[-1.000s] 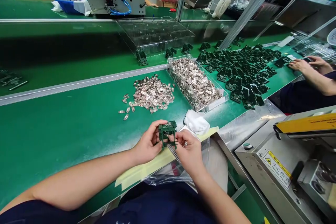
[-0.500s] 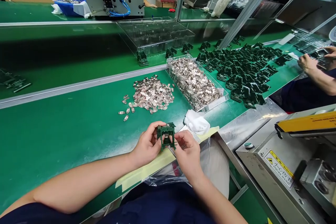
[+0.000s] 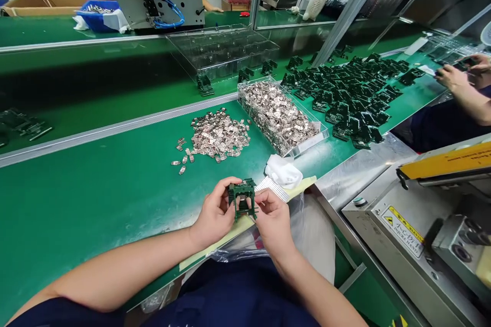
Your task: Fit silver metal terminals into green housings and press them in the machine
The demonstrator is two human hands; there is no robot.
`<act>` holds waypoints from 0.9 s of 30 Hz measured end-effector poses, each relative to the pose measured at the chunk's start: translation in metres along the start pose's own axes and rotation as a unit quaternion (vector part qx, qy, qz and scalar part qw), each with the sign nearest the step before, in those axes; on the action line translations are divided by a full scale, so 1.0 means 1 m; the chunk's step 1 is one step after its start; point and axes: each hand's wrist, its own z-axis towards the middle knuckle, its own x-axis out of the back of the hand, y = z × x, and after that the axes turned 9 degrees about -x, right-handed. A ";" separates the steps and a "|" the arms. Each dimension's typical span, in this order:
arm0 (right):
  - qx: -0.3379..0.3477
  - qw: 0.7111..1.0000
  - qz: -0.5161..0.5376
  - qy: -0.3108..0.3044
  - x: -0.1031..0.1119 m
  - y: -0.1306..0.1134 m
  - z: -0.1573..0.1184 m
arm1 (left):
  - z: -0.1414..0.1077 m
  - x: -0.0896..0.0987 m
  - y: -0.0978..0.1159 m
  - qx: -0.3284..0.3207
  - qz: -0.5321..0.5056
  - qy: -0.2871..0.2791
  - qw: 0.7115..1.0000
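Note:
Near the table's front edge, my left hand (image 3: 213, 217) is closed round the left side of a dark green plastic frame (image 3: 243, 188) with a square opening facing me. My right hand (image 3: 274, 222) meets the frame's right side, its thumb and fingers pinched there. Any small piece between those fingertips is hidden. Beyond my hands lies a loose heap of small metal clips (image 3: 218, 135), with a few scattered to its left. To the heap's right stands a clear plastic box (image 3: 307, 149) full of similar clips.
A broad pile of dark green plastic parts (image 3: 351, 97) covers the right of the table. White cloth (image 3: 283, 170) lies by my right hand. A metal machine (image 3: 402, 230) stands close at right. Clear trays (image 3: 226, 51) sit behind; a co-worker's hands (image 3: 452, 76) work far right.
The view has shifted slightly, so the table's contents appear a little further left and up. Both my hands keep the green frame in nearly the same place.

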 end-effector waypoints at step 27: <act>0.027 0.993 0.056 0.096 0.061 0.003 -0.031 | 0.009 -0.062 0.017 0.037 -0.038 -0.087 0.995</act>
